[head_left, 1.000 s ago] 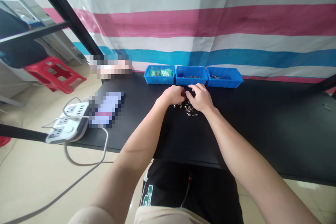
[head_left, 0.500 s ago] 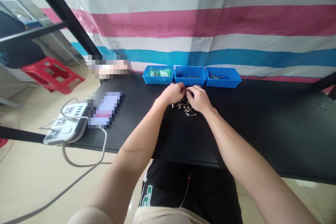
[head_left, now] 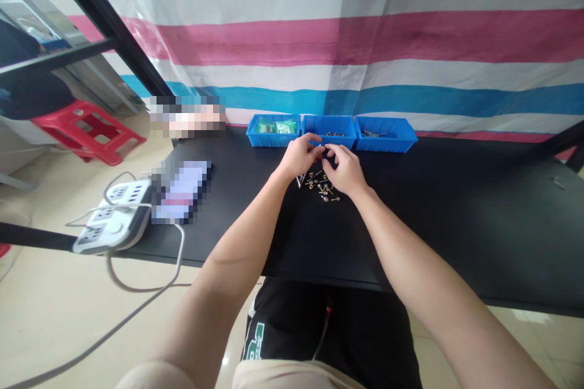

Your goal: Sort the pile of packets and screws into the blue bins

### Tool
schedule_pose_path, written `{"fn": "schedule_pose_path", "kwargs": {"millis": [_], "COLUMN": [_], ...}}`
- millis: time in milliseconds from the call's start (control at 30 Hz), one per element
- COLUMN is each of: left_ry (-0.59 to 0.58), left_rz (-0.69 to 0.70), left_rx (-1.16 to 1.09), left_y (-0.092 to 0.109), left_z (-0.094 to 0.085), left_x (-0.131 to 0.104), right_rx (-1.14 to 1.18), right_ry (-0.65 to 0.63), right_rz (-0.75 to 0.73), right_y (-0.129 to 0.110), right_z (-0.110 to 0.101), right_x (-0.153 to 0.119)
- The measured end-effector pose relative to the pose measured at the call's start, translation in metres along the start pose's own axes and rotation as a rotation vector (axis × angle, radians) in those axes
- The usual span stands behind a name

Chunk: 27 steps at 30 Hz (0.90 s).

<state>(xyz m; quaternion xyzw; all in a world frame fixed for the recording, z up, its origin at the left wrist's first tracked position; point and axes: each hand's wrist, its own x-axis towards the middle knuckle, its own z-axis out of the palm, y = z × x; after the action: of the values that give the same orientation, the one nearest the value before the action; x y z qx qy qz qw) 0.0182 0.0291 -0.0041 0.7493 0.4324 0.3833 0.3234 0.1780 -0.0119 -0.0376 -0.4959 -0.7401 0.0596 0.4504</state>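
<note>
My left hand [head_left: 301, 154] is closed in a pinch, with a small shiny metal piece [head_left: 320, 146] just showing at its fingertips. Close against it, my right hand [head_left: 343, 169] has thumb and fingers bent together at the same spot; whatever lies between them is too small to make out. Both hands hover over the black table, just in front of the middle blue bin [head_left: 329, 139]. Below and between the wrists lies a loose pile of small metal screws [head_left: 323, 187], some with wider heads or nuts on them. Part of the pile is hidden by my right hand.
A left blue bin [head_left: 274, 140] holds green-and-clear packets; a right blue bin [head_left: 387, 144] holds long thin screws. At left on the black table [head_left: 456, 213] lie a blurred phone [head_left: 182, 191] and a white power strip [head_left: 114, 219] with cables. A red stool [head_left: 91, 130] stands beyond.
Both hands have come up slightly from the table and their fingers have loosened a little. More of the screw pile shows under them. The camera view has shifted slightly.
</note>
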Motion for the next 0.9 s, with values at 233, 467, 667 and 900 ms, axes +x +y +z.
{"fn": "schedule_pose_path", "kwargs": {"millis": [233, 467, 667, 900], "left_ry": [0.090, 0.019, 0.074, 0.077], "left_rz": [-0.113, -0.169, -0.057, -0.098], "left_rx": [-0.317, -0.418, -0.299, -0.221], "left_y": [0.0007, 0.0009, -0.0044, -0.0018], "left_z": [0.0031, 0.0035, 0.0019, 0.0002], "left_x": [0.0063, 0.0038, 0.0052, 0.0045], "right_rx": [0.015, 0.025, 0.015, 0.004], "right_ry": [0.018, 0.034, 0.040, 0.018], "right_rz": [0.001, -0.002, 0.025, 0.028], "right_y": [0.0005, -0.0009, -0.0008, -0.0044], "right_z": [0.0012, -0.0007, -0.0010, -0.0024], "right_x": [0.0004, 0.0015, 0.0017, 0.0011]}}
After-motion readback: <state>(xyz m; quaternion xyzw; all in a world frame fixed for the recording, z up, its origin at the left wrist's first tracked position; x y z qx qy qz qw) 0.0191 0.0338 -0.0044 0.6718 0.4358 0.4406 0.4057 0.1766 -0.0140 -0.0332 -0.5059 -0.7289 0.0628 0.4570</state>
